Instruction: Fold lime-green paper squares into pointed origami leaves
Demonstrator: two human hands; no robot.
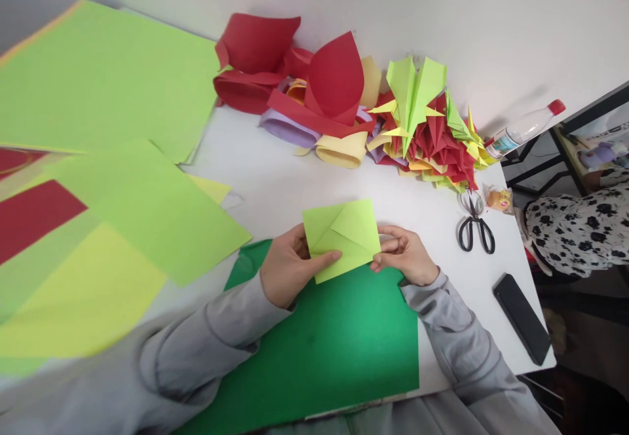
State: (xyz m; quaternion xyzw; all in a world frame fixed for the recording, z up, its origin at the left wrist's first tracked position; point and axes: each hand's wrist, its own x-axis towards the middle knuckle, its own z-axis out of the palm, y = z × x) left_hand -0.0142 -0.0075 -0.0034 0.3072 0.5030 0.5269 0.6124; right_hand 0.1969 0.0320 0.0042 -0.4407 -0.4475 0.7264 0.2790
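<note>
A small folded sheet of light green paper (361, 222) is held up between both hands above a dark green sheet (339, 343). Creases and a folded flap show on its face. My left hand (289, 264) grips the paper's left side, the thumb lying across its lower front edge and the fingers behind. At the lower right corner my right hand (407, 255) pinches the paper between thumb and fingers.
Large light green sheets (108, 81) and yellow paper (93, 291) spread at left. Curled red paper (337, 81) and a pile of folded paper pieces (432, 140) lie behind. Scissors (474, 225), a wrapped snack (498, 198), a bottle (525, 127) and a black phone (521, 319) are at right; a person (582, 228) is beyond.
</note>
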